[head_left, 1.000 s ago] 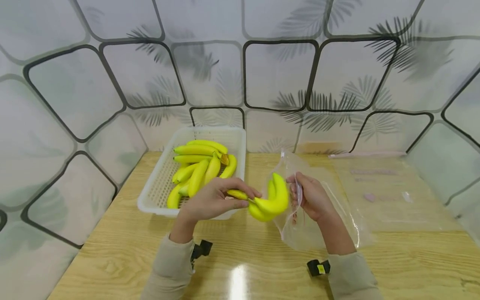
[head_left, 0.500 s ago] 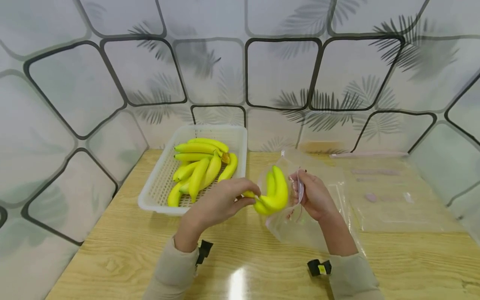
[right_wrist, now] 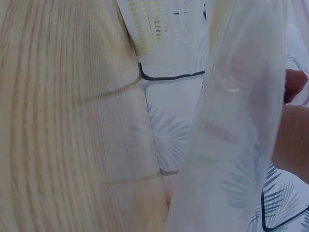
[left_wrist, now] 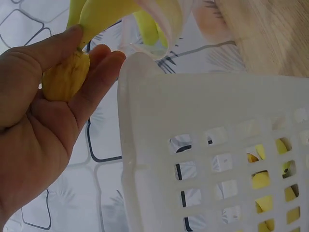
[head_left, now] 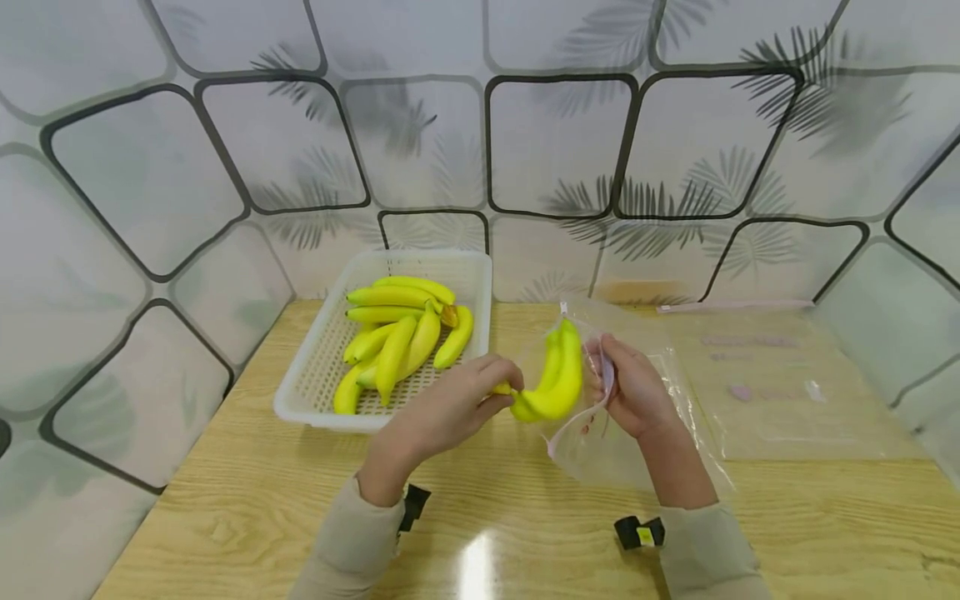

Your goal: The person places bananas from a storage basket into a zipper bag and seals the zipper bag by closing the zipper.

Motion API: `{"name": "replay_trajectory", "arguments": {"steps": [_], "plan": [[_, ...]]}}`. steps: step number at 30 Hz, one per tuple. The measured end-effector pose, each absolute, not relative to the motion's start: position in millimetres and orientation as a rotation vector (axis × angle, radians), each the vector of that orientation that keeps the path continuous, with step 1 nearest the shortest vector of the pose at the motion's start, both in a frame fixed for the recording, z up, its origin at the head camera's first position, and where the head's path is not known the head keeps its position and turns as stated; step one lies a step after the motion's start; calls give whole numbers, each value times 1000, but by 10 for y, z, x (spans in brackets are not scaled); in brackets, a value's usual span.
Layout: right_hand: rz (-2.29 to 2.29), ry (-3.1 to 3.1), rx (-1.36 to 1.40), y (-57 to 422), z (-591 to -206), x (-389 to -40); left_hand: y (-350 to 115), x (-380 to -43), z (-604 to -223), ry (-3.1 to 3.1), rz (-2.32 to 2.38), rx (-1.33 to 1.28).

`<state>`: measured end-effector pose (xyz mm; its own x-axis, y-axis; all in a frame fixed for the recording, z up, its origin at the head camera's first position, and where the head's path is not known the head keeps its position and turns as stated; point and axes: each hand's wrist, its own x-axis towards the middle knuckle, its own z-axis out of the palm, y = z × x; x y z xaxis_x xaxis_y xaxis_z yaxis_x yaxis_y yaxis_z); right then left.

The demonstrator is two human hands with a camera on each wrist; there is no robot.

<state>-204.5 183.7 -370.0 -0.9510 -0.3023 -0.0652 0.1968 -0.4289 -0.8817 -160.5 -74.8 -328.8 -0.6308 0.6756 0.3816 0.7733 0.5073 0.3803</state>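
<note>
My left hand [head_left: 457, 408] pinches a small bunch of yellow bananas [head_left: 558, 383] by its brown stem end. In the left wrist view, thumb and fingers grip that stem [left_wrist: 66, 77] close to the basket's corner. The bananas' tips point up at the mouth of a clear zip bag [head_left: 622, 450], partly inside it. My right hand [head_left: 633, 387] holds the bag's far edge by its pinkish zip strip, fingers curled and seen partly through the plastic. In the right wrist view, the bag [right_wrist: 231, 145] hides much of the right hand [right_wrist: 292, 135].
At the left stands a white perforated basket [head_left: 300, 392] with several more bananas [head_left: 397, 350] in it. A flat clear zip bag [head_left: 795, 408] lies on the wooden table [head_left: 225, 508] at the right. A patterned covering [head_left: 555, 150] rises behind.
My left hand has moved right and slightly up, carrying the bananas into the bag's mouth. The bananas now stand more upright. My right hand keeps its hold on the bag, almost in place.
</note>
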Motion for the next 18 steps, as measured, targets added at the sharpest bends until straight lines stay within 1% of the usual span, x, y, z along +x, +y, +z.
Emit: {"name": "replay_trajectory", "arguments": {"steps": [9, 18], "plan": [[-2528, 1273, -175, 1857, -3692, -2047, -720, -1570, -3306, -2769, -730, -1101], [-2556, 1202, -251, 1886, -3657, -2022, -651, -1502, -3278, -3001, -975, -940]]}}
